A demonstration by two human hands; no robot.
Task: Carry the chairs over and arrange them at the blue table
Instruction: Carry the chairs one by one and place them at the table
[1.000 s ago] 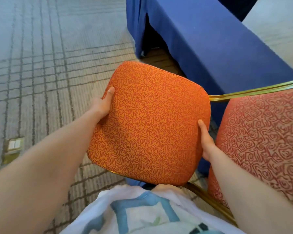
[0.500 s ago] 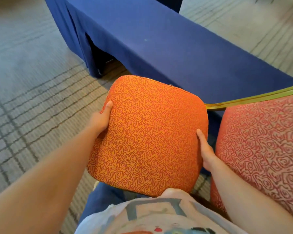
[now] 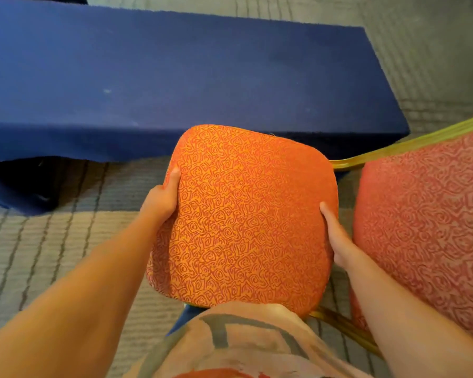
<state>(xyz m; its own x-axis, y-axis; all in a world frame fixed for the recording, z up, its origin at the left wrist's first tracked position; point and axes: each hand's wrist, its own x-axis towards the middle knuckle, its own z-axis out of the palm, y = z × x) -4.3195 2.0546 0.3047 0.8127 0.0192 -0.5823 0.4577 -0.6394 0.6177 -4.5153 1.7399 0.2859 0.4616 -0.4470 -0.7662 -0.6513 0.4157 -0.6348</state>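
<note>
The blue table (image 3: 175,77) has swung square across my view, chair seat (image 3: 243,214) at its near edge; left hand (image 3: 160,199) and right hand (image 3: 337,238) grip seat's sides, thumbs on top. Carpet (image 3: 52,241) to the left; backrest (image 3: 426,227) tight on the right.

Chair legs hidden beneath orange seat (image 3: 243,214)

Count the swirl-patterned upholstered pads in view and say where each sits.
2. The orange seat pad is central, gripped by the left hand and right hand. The red pad is at the right edge below a gold frame, cut off; more may be hidden.
</note>
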